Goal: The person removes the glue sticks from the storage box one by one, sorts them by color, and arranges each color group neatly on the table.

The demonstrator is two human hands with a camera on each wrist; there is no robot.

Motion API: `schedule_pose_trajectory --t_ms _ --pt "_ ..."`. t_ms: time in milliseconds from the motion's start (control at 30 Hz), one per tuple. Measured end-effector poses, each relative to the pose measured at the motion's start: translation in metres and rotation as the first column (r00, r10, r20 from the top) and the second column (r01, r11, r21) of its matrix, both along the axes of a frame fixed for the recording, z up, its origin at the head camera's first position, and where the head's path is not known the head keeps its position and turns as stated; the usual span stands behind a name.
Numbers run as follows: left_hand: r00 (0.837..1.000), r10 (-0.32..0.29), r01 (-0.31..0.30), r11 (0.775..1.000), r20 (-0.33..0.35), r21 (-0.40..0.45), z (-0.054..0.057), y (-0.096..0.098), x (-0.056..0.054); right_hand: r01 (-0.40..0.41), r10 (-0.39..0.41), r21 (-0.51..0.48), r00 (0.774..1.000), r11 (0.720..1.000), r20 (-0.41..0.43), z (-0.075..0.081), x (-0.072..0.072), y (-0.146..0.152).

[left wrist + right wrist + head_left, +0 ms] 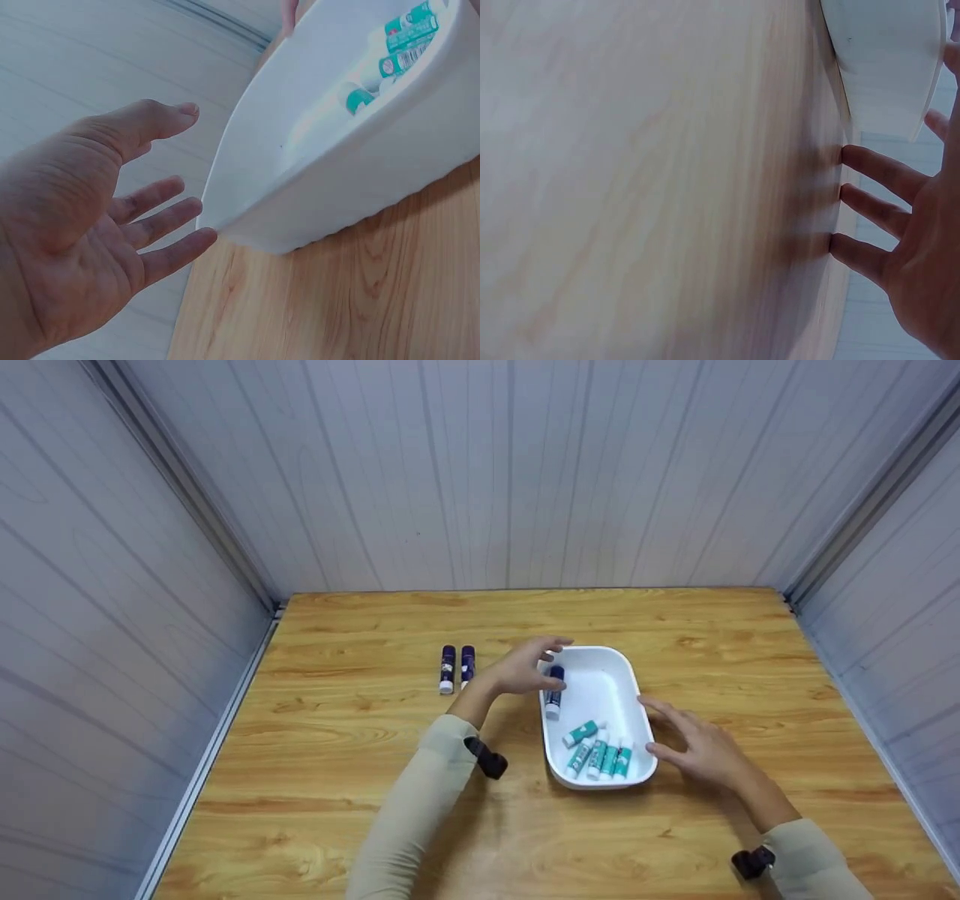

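A white plastic basin (600, 682) stands on the wooden table, with several small green glue sticks (597, 757) lying in its near end. One dark blue glue stick (553, 706) with a white end lies along its left wall. My left hand (523, 666) is over the basin's far left rim, fingers spread and partly covering the blue stick in the head view. In the left wrist view the palm holds nothing and the fingertips are beside the rim. My right hand (701, 746) is at the right wall, thumb and index fingertip right at the rim, other fingers extended.
Two more dark blue glue sticks, one on the left (448, 669) and one on the right (468, 660), stand side by side left of the basin, the second partly hidden by my left wrist. Pale panel walls (480, 472) enclose the table (337, 780) at the back and sides.
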State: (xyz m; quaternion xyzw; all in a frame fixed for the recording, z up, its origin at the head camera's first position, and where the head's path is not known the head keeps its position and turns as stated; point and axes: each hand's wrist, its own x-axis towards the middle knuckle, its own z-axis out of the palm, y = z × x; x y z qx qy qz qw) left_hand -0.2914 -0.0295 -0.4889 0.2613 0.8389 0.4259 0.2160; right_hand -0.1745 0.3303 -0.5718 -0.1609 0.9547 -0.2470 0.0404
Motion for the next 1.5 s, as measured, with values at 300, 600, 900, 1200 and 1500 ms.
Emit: schedule_pose_trajectory --t_ms 300,600,900,1200,1500 --pt "0.999 0.002 -0.002 1.0 -0.035 0.003 0.003 0.006 0.002 -0.02 0.019 -0.019 0.999 1.0 -0.042 0.0 0.0 -0.001" --pt "0.999 -0.025 0.025 1.0 -0.03 -0.02 0.002 0.023 0.004 -0.003 0.003 -0.011 1.0 1.0 0.0 -0.001 -0.001 -0.002" --pt "0.999 -0.037 0.038 0.997 0.021 -0.064 -0.005 0.038 0.002 0.007 -0.007 0.002 0.999 1.0 0.031 0.001 0.0 -0.002" --pt "0.999 -0.043 0.043 0.994 -0.001 -0.096 -0.01 0.052 0.001 0.004 -0.004 -0.006 1.0 1.0 0.018 0.0 0.0 -0.002" --pt "0.997 -0.072 0.067 0.981 -0.021 -0.182 -0.015 0.057 -0.002 -0.01 0.009 -0.018 1.0 1.0 -0.02 -0.003 -0.001 0.0"
